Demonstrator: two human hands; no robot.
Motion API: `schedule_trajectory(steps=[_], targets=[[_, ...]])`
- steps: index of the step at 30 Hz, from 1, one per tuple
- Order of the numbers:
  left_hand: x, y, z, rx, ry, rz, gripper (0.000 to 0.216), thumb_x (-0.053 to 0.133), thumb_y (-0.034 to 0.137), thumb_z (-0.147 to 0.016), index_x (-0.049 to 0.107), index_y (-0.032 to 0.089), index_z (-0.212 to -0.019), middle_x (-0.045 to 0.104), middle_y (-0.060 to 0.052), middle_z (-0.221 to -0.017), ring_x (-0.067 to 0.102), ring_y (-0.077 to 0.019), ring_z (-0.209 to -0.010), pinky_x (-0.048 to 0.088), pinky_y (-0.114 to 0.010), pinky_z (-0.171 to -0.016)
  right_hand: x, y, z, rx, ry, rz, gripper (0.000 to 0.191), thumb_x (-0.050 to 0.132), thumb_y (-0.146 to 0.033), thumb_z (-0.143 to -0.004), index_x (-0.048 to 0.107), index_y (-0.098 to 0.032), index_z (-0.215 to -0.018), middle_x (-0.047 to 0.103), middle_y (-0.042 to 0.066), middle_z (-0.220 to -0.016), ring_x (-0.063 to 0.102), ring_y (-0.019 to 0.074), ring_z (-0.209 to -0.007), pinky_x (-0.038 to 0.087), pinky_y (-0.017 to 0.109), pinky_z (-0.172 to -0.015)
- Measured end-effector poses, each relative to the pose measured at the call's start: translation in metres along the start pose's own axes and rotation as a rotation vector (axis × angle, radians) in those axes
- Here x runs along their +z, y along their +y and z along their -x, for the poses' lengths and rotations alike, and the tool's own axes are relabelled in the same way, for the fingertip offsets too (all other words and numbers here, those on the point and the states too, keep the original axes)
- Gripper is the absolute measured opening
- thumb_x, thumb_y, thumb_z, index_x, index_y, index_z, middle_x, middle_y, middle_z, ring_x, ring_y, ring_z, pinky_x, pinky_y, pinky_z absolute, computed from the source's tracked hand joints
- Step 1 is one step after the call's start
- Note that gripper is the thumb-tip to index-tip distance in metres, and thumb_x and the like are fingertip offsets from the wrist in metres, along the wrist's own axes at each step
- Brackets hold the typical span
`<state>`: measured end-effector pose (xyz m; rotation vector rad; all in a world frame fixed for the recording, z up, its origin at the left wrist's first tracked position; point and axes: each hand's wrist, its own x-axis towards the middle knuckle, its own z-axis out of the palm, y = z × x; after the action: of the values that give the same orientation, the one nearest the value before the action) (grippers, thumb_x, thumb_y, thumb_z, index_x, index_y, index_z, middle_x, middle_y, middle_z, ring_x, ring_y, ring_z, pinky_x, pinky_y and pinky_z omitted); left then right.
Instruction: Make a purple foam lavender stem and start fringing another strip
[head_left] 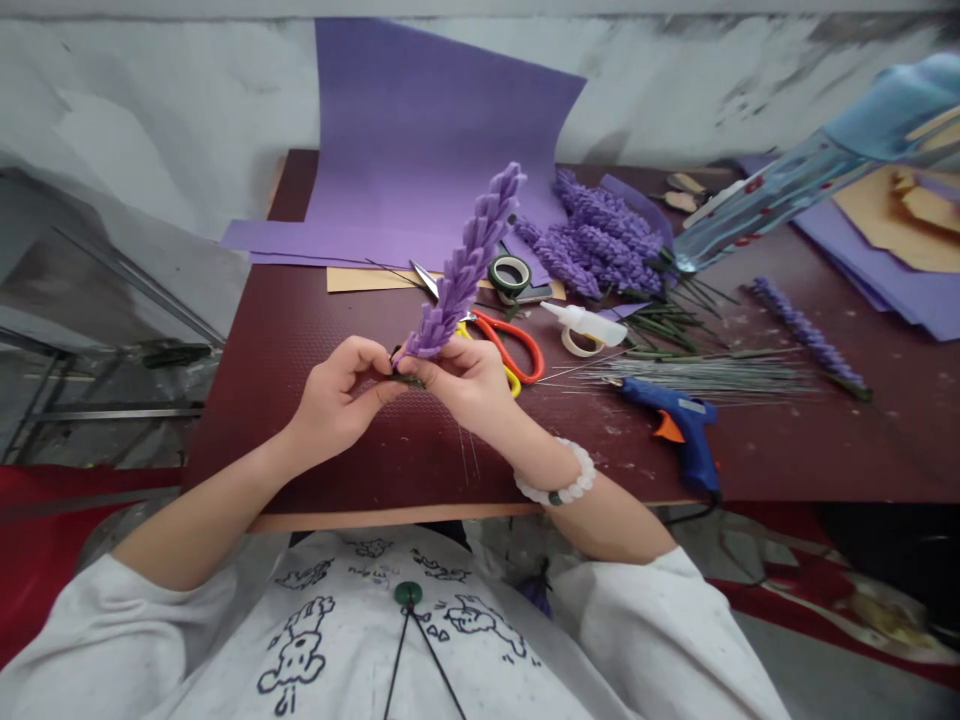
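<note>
An artificial lavender flower (469, 265) of folded purple strips leans up and to the right between my hands. My right hand (472, 385) closes round its lower end, thumb and fingers pinching just below the lowest petals. At the same base, my left hand (334, 395) pinches the dark green end of the stem; whether a strip of tape is there too I cannot make out. Behind my right hand lie scissors (517, 345) with red and yellow handles, partly hidden. A roll of dark green tape (510, 273) stands just right of the flower.
Purple sheets (442, 130) lean on the wall behind. Rightward on the table (300, 400) lie a lavender bunch (607, 240), glue bottle (589, 323), wires (712, 377), blue glue gun (686, 425) and single lavender stem (810, 335). A tall blue bottle (810, 170) stands at right.
</note>
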<state>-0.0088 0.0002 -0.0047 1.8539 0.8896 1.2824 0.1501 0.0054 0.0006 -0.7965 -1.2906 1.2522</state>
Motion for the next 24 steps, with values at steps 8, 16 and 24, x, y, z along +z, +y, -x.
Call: schedule_trajectory(steps=[8,16,24], targets=[[-0.002,0.005,-0.004,-0.169,-0.077,0.369,0.028,0.07,0.019,-0.077,0.044,0.02,-0.087,0.06,0.005,-0.072,0.055,-0.0046,-0.057,0.045,-0.014,-0.053,-0.009,0.002,0.0,-0.032,-0.104,-0.04,0.026,0.071,-0.045,-0.074,0.068,-0.025,-0.09,0.061,0.001,-0.095,0.059,0.0124,-0.085,0.051,0.027,-0.076],[-0.002,0.006,-0.008,-0.312,-0.137,0.562,0.034,0.074,0.027,-0.075,0.043,0.02,-0.087,0.058,0.007,-0.062,0.054,-0.0055,-0.051,0.043,-0.016,-0.048,-0.012,0.0,-0.003,0.024,-0.079,-0.097,0.029,0.071,-0.045,-0.073,0.063,-0.022,-0.088,0.067,0.0,-0.086,0.063,0.0121,-0.081,0.053,0.028,-0.079],[-0.002,-0.001,-0.008,-0.653,-0.284,0.574,0.038,0.074,0.045,-0.072,0.059,0.012,-0.084,0.065,-0.001,-0.066,0.057,-0.0082,-0.052,0.043,-0.021,-0.05,-0.017,-0.006,-0.005,-0.022,-0.099,-0.066,0.025,0.073,-0.042,-0.072,0.065,-0.021,-0.082,0.068,-0.001,-0.08,0.064,0.0113,-0.075,0.054,0.027,-0.074]])
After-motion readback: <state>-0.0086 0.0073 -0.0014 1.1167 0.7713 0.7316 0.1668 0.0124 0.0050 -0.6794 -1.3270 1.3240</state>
